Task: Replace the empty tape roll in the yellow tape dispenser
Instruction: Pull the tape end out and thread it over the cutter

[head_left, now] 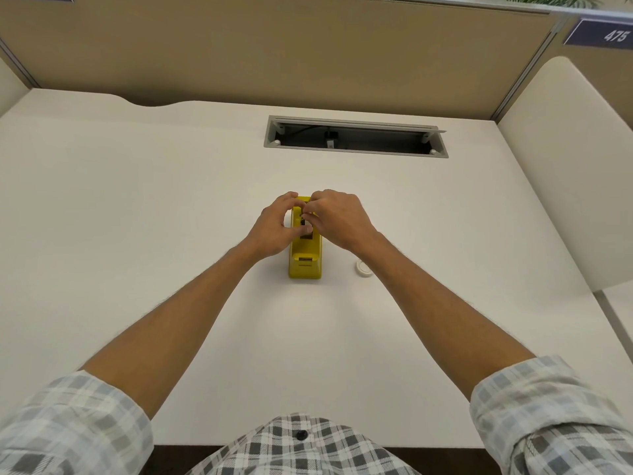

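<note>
The yellow tape dispenser [305, 260] stands on the white desk [137, 217], near the middle, its cutter end toward me. My left hand [275, 228] wraps its left side, thumb across the top slot. Over the far end, my right hand [337, 217] has its fingertips pinched into the roll well. What those fingers pinch is hidden. A small white tape roll [363, 268] lies flat on the desk just right of the dispenser, under my right wrist.
An open grey cable tray [354, 137] is set into the desk behind the dispenser. Tan partition panels [274, 53] close off the back, and a white side panel [575, 173] stands at the right.
</note>
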`<state>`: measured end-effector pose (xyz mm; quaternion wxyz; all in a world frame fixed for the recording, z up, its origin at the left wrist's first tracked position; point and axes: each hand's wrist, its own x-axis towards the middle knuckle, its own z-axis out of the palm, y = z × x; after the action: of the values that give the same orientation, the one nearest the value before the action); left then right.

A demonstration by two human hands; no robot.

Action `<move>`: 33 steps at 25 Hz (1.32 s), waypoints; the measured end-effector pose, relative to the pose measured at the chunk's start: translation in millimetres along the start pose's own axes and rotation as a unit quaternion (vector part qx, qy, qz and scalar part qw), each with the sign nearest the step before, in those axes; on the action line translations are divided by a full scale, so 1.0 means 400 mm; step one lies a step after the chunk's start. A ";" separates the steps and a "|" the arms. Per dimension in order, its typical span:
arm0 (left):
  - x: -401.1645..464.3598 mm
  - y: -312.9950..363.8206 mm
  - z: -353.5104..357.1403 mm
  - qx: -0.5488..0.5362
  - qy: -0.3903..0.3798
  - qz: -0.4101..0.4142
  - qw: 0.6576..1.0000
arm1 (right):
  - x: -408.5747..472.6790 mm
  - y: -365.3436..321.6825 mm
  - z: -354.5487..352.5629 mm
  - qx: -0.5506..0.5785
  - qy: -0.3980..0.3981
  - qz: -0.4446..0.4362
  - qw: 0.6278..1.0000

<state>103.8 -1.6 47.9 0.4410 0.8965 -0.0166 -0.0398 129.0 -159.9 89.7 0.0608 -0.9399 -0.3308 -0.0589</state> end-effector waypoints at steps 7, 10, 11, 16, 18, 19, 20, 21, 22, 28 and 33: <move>-0.002 0.007 -0.001 -0.006 0.006 0.003 1.000 | 0.003 -0.006 0.002 -0.031 -0.001 -0.012 0.999; 0.001 0.005 -0.003 -0.007 -0.001 0.000 1.000 | 0.000 -0.010 0.004 -0.036 -0.003 -0.003 0.999; 0.002 0.004 -0.004 -0.004 -0.003 0.000 1.000 | -0.001 -0.010 0.003 -0.035 -0.003 0.000 0.999; 0.006 0.003 -0.001 0.017 -0.005 -0.001 1.000 | -0.003 -0.014 -0.004 -0.034 -0.006 0.004 0.999; 0.005 0.006 -0.002 0.015 -0.002 -0.003 1.000 | -0.005 -0.017 -0.006 -0.036 -0.005 0.001 0.999; 0.004 0.007 -0.003 0.013 -0.001 -0.004 1.000 | -0.007 -0.018 -0.006 -0.037 -0.004 -0.001 0.999; 0.004 0.008 -0.003 0.012 -0.001 -0.004 1.000 | -0.008 -0.019 -0.005 -0.036 -0.005 -0.003 0.999; 0.003 0.009 -0.003 0.011 -0.001 -0.004 1.000 | -0.009 -0.019 -0.004 -0.033 -0.005 -0.004 0.999; 0.003 0.009 -0.003 0.012 -0.001 -0.004 1.000 | -0.010 -0.019 -0.005 -0.030 -0.005 -0.003 1.000; 0.004 0.010 -0.003 0.018 0.000 -0.009 1.000 | -0.008 -0.021 -0.007 -0.029 -0.001 -0.005 1.000; 0.003 0.008 -0.001 0.019 0.003 -0.010 1.000 | -0.005 -0.018 -0.005 -0.022 -0.003 0.008 1.000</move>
<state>105.3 -3.2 50.6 0.4238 0.9048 -0.0069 -0.0414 122.9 -156.0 92.1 0.0398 -0.9438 -0.3221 -0.0629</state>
